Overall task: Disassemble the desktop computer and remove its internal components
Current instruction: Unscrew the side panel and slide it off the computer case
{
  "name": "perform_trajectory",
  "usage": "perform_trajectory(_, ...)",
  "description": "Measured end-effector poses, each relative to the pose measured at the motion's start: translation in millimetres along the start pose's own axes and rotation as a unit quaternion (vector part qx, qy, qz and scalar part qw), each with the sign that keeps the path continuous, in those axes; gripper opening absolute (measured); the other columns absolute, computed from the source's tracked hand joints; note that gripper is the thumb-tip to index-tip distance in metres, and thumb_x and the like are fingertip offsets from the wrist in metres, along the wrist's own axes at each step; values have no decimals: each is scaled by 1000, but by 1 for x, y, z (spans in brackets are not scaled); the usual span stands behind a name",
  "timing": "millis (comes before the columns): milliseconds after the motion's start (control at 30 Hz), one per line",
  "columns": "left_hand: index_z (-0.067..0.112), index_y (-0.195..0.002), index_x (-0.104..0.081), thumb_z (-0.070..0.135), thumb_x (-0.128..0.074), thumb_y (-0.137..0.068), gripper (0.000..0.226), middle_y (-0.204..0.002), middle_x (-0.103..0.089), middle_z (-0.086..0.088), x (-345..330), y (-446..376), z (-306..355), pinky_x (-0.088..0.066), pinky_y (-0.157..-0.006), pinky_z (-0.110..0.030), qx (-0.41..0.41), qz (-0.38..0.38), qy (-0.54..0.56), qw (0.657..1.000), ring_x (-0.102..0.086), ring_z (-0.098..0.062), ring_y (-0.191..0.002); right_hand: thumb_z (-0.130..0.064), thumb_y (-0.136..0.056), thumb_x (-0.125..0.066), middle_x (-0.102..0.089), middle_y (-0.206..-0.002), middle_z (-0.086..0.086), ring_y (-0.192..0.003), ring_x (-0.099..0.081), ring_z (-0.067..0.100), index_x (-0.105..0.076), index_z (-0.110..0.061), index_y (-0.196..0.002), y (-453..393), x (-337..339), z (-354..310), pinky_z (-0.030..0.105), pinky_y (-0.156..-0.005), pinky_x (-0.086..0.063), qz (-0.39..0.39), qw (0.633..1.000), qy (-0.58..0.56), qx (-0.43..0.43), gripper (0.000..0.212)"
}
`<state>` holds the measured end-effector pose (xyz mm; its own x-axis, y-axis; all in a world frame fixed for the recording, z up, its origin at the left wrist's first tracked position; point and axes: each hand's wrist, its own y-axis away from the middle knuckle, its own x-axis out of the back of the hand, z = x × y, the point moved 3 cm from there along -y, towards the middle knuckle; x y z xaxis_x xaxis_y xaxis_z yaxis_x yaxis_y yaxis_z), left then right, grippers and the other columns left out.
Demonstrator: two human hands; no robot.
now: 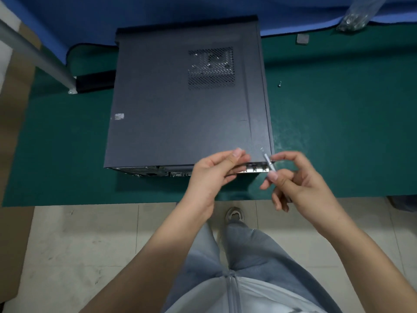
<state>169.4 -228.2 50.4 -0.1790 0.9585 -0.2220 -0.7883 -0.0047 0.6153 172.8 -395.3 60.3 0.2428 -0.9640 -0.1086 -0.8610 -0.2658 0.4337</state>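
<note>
Flat, closed dark computer case

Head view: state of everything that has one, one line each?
computer case: lying on its side on the green mat, side panel still on.
screwdriver: gripped by the right hand, tip up over the case's near right corner.
left hand: fingers at the case's rear edge; grip unclear.
loose screw: lying on the green mat, right of the case.

Case sticker (seemingly printed) unreadable
</note>
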Motion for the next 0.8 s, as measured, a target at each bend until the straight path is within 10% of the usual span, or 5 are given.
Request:
perform_trajectory(167,22,-95,-71,27,-58,-91,14,-95,-74,3,49,5,50,-51,-81,-21,-74,53,-25,996,-67,-9,-85,3,-98,-36,-46,-61,-8,-43,-34,6,-63,-19,-96,-34,-45,-42,16,-39,-24,-38,996,17,75,35)
perform_trajectory(367,15,-102,-71,29,-61,-87,23,-99,-74,-4,122,8,93,-51,-86,-25,-78,46,-17,996,-68,-16,-98,-15,-87,-65,-40,-73,-6,-64,-41,2,-64,-37,-101,-88,-154,-80,12,-65,-34,-96,948,222,206,26)
perform_trajectory(800,21,-97,-76,38,-66,-75,29,-108,-71,-2,286,-33,173,-54,-85,-30,3,-30,11,999,-68,-13,-95,-19,-75,-78,-35,-65,-11,-60,-39,3,-67,-50,-72,-206,-305,-108,10,-59,-34,-101,922,279,248,32)
